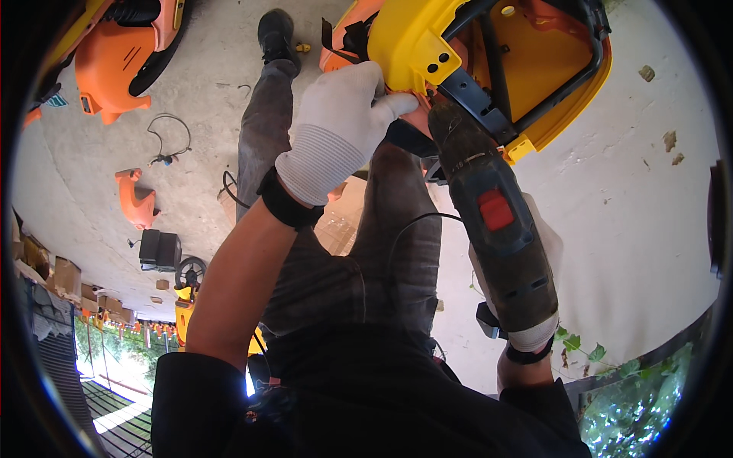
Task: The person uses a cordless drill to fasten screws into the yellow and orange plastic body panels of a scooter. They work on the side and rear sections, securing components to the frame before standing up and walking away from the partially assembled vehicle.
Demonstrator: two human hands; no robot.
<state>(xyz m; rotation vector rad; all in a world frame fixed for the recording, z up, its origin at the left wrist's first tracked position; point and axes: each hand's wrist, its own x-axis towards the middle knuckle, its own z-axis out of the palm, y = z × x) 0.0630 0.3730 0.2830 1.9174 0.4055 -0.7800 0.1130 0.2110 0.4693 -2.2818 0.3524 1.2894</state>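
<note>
Concrete floor [217, 57] all round, w/ cardboard boxes [67, 278] stacked in the far L bkgd (too small to count) and 1 green vine [595, 353] at lower R. From my end, via the head cam, I've got 2 hands in view, both in white knit gloves, 1 dark band per wrist.

R hand [546, 237] is wrapped round 1 black power drill [489, 179], mostly hidden behind its body; I count 1 red switch [496, 210] on it. Drill lies at centre-R, nose pointing up & slightly L, right by 1 black bracket [467, 95] on the yellow plastic housing [405, 42]. Can't tell if the tip touches.

L hand [343, 107] is at the housing's lower L edge, fingers curled, thumb out twd the drill nose; can't tell if it's gripping anything. Housing sits top centre to R, ahead of the wearer, w/ 2 dark round holes [438, 63] next to the bracket.

Floor on L side: 1 big orange shell [111, 65] up top, 1 looped black cable w/ connector [163, 159], 1 small curved orange pc [137, 200], 1 black box [160, 250], 1 wheel [190, 271] just beside it. Also 1 dark shoe [276, 34] visible, top centre-L.
</note>
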